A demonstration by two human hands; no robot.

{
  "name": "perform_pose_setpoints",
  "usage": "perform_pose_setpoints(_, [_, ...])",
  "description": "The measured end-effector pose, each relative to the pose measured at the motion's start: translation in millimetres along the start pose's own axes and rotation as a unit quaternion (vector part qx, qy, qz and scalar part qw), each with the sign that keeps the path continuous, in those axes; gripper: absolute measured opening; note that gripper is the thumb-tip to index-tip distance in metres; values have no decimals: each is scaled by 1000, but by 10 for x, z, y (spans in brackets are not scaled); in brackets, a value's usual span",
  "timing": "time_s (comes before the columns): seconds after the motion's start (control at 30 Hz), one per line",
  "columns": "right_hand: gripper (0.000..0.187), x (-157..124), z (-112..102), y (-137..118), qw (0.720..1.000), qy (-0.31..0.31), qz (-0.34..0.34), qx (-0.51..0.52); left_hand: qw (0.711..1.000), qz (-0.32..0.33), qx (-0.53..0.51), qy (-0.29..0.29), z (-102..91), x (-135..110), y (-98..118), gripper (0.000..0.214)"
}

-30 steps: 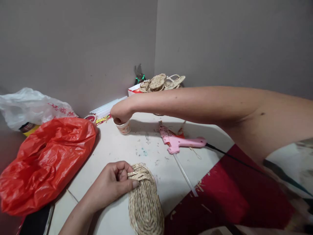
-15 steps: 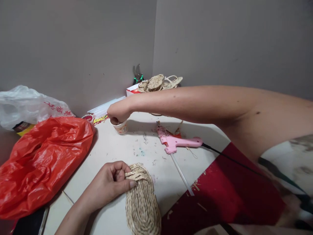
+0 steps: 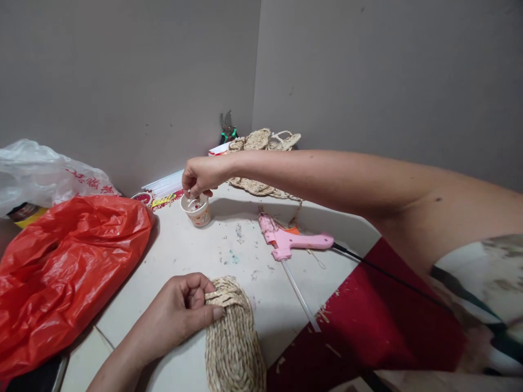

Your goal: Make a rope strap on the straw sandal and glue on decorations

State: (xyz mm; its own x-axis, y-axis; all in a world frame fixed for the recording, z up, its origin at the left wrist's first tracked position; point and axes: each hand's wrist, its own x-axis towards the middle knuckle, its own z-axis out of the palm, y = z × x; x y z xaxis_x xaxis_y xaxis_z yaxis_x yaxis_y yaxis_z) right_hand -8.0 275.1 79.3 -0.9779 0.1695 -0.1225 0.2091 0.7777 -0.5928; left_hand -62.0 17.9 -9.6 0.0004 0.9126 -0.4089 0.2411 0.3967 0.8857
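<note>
My left hand (image 3: 192, 305) grips the far end of a woven straw slipper (image 3: 235, 348), its thumb on the braided band across the oval coiled sole. Over a small printed paper cup (image 3: 200, 214), my right hand (image 3: 202, 177) has its fingertips pinched together at the rim. A tiny whitish bit shows by those fingertips, too small to name. Inside the cup lie small white and red pieces. To the right of the cup, a pink glue gun (image 3: 294, 239) rests on its side with a clear glue stick (image 3: 300, 296) sticking out of its back.
A red plastic bag (image 3: 77, 261) and a clear plastic bag (image 3: 53, 171) fill the left side. Clear glue sticks (image 3: 165, 185), green-handled pruning shears (image 3: 229, 128) and more straw pieces (image 3: 257, 140) lie by the grey wall. The glue gun's black cord (image 3: 379, 267) crosses a red cloth (image 3: 392, 310).
My right hand has risen out of the cup to its rim, so the cup's contents now show. My left hand keeps its grip on the slipper. The view has shifted slightly.
</note>
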Motion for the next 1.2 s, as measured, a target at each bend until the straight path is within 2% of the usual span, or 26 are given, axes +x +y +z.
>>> perform_pose_setpoints(0.17, [13,-42,-11,25,999,-1,24,20,1000,4,-3,0,-6,-1,-34,28])
perform_pose_setpoints(0.33, [17,-107,-15,-8,999,8,17,34,1000,1,-3,0,-6,-2,-37,29])
perform_pose_setpoints(0.57, [11,-95,53,-7,998,60,5,12,1000,-2,-5,2,3,4,-36,29])
perform_pose_setpoints(0.77, [14,-44,94,29,994,102,-20,-25,1000,-1,-2,-3,6,6,2,26])
perform_pose_setpoints(0.9, [7,-61,111,-5,989,129,-39,-65,1000,2,2,-3,-4,8,-20,26])
perform_pose_setpoints(1.1, [11,-93,111,-40,984,138,-65,-95,1000,0,-1,-5,-7,23,-35,31])
perform_pose_setpoints(1.2, [10,-91,92,-25,984,152,-57,-72,1000,-3,-6,-7,-7,18,-13,33])
